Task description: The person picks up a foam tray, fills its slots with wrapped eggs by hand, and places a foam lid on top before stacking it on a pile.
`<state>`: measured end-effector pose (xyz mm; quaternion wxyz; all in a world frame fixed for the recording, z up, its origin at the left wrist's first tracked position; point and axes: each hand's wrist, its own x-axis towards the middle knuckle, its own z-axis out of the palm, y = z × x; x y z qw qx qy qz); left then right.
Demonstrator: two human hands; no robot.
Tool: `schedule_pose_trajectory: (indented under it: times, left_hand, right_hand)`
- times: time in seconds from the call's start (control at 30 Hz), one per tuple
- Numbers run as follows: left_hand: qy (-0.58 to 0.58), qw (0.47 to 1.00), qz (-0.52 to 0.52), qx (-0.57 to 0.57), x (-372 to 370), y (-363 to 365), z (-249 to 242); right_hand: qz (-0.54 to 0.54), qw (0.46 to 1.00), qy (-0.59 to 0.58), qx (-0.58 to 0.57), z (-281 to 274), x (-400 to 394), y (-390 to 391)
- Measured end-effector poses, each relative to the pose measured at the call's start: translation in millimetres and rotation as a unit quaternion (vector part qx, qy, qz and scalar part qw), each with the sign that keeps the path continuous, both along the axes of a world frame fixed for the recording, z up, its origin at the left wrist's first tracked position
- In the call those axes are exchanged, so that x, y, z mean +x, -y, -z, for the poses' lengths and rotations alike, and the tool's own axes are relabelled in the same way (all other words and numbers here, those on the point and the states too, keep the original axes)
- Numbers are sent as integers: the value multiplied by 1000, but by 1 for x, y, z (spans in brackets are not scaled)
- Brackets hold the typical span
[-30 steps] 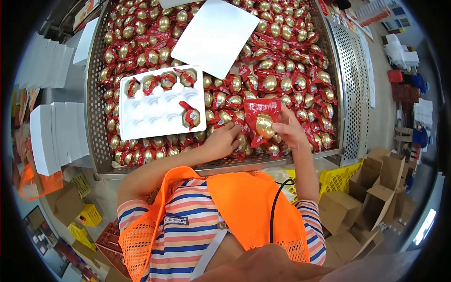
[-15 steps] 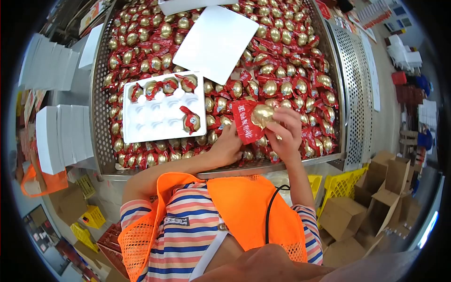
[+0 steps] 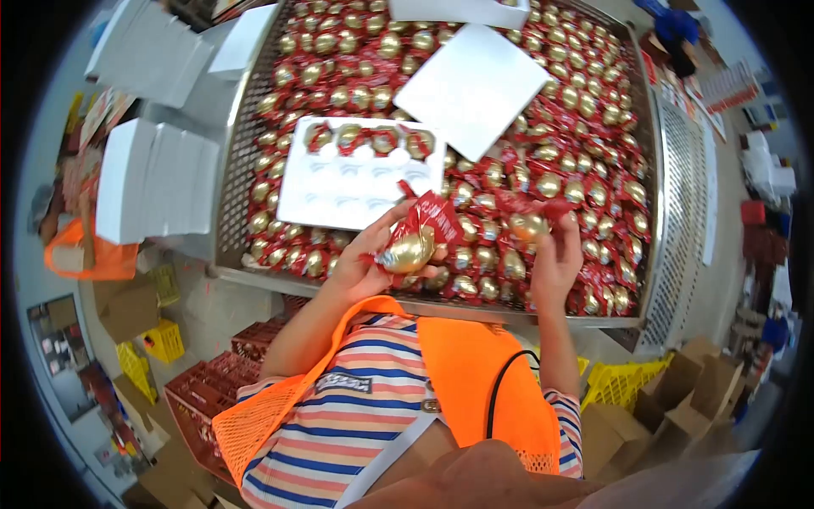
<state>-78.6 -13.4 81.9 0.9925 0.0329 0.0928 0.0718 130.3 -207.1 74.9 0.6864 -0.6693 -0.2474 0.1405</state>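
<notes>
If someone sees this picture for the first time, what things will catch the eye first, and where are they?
First comes the big perforated metal bin, filled edge to edge with gold eggs in red wrappers. At its near edge the left hand holds one wrapped gold egg, and the right hand holds another egg. A white moulded tray lies on the heap at left with four eggs in its far row, and a blank white card lies beyond it.
</notes>
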Motion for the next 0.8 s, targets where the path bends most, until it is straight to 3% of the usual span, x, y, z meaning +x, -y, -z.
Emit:
schedule_pose_trajectory:
  times: [0.03,0.07,0.13,0.2,0.27,0.4,0.47,0.5,0.53,0.57,0.6,0.67,0.8]
  left_hand:
    - [-32,999,-26,-5,-10,-3,7]
    - [3,993,-53,-108,-16,-4,16]
    - [-2,978,-100,-184,-28,-7,16]
    - [17,973,-116,-201,-35,-13,8]
    - [49,976,-144,-157,-44,-17,10]
    - [-8,973,-227,40,-70,-35,16]
    - [-164,941,-225,191,-89,-53,13]
    - [-196,927,-288,141,-93,-56,14]
    - [-134,944,-281,113,-96,-63,8]
    - [-160,934,-301,104,-104,-65,20]
    - [-186,923,-324,96,-111,-68,23]
    - [-133,942,-297,85,-118,-73,30]
    - [-134,931,-308,140,-112,-73,26]
  right_hand:
    - [-56,983,-162,65,1,1,-6]
    - [-80,935,-325,119,3,1,-11]
    - [-101,900,-409,114,-3,-6,-30]
    - [-155,891,-420,75,-11,-16,-45]
    - [-216,871,-438,53,-16,-21,-56]
    - [-246,925,-287,-24,-30,-31,-86]
    - [-260,951,-143,-93,-36,-32,-104]
    - [-276,948,-58,-148,-39,-31,-112]
    - [-292,935,27,-198,-40,-33,-121]
    - [-294,934,69,-192,-34,-37,-129]
    - [-309,913,169,-207,-37,-41,-140]
    - [-343,869,272,-231,-31,-50,-157]
    - [-454,735,378,-333,-25,-61,-179]
